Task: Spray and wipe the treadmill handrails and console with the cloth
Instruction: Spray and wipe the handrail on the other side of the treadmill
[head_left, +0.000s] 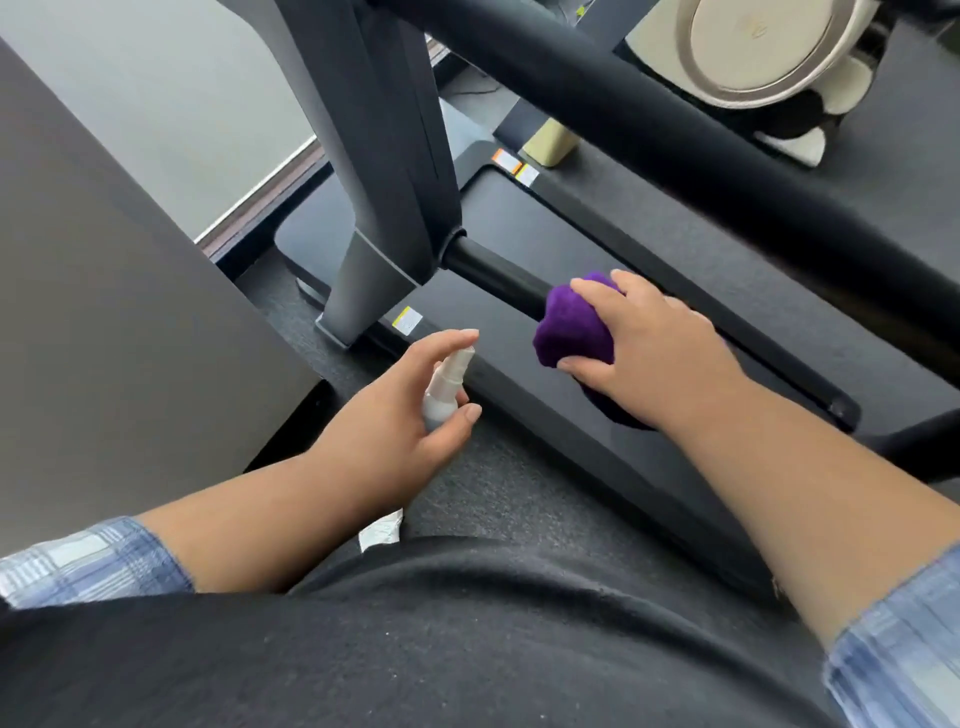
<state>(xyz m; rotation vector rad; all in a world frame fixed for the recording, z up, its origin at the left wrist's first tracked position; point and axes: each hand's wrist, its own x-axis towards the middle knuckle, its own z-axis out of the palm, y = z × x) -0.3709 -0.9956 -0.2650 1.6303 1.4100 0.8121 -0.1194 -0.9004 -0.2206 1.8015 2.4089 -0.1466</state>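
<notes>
- Two hands work: left hand (410, 410) grips the spray bottle (444, 387), nozzle pointing up-right toward the handrail (493, 273).
- Right hand (644, 338) clamps the purple cloth (569, 327) around that handrail, whose long axis runs upper-left to lower-right; bare bar lies up-left of the cloth.

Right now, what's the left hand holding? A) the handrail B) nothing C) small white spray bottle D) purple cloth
C: the left hand grips a small white spray bottle, with its forefinger lying over the nozzle, while the right hand presses the purple cloth around the black handrail.
</notes>
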